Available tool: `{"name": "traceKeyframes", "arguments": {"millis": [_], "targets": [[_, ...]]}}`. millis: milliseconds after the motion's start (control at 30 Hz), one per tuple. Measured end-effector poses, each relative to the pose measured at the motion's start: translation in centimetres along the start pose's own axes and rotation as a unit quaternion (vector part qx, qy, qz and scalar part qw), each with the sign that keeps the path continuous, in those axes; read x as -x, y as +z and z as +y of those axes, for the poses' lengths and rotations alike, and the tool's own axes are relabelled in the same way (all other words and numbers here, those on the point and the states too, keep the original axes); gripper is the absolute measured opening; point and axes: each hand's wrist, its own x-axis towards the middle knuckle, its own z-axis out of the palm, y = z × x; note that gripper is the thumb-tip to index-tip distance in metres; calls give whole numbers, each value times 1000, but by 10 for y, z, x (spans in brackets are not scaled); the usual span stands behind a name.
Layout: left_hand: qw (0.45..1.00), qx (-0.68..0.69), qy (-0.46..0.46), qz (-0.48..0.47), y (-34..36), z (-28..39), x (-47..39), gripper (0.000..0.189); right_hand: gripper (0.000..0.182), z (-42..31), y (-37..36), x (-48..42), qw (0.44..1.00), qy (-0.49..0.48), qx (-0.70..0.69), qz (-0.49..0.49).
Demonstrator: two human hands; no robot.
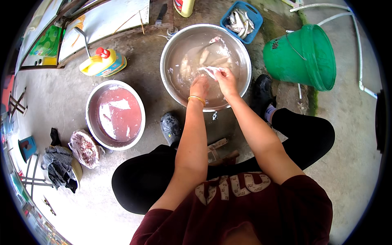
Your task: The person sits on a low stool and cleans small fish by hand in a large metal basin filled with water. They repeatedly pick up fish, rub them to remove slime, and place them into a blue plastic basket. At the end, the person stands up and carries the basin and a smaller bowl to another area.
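A wide metal basin (164, 65) of murky water stands on the floor before me. Pale fish (204, 57) lie in the water, their outlines blurred by it. My right hand (227, 80) pinches a small pale fish (211, 71) just above the surface, near the middle of the basin. Close beside it, my left hand (199, 86), with a gold bracelet on the wrist, dips its fingers into the water. Those fingertips are hard to make out, so whether they grip anything does not show. Against the basin's far right rim, a blue plastic basket (259, 19) holds several fish.
A green bucket (284, 58) lies tipped at the right, near white pipes (359, 46). On the left are a basin of reddish water (119, 119), a yellow jug (104, 62) and a plastic-lined container of scraps (84, 150). My shoes (170, 127) flank the basin's near side.
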Motion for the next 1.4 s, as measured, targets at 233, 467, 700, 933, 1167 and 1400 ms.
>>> {"name": "traceKeyframes", "arguments": {"millis": [233, 467, 700, 933, 1167, 1400], "targets": [[985, 78, 53, -142, 23, 7, 15, 19, 13, -21, -14, 17, 993, -37, 111, -28], [992, 62, 110, -13, 18, -2, 8, 18, 13, -48, -8, 50, 974, -71, 214, -35], [984, -43, 157, 70, 22, 0, 13, 19, 19, -65, -22, 41, 944, -165, 287, 22], [964, 54, 140, 219, -9, 3, -1, 27, 22, -145, -70, -55, 984, -55, -117, 119], [951, 32, 154, 267, -13, -15, -23, 21, 15, -95, -72, -85, 990, 73, 110, -55], [963, 47, 130, 231, -17, -19, -25, 27, 26, 0, -35, -18, 760, -91, 608, -212]]}}
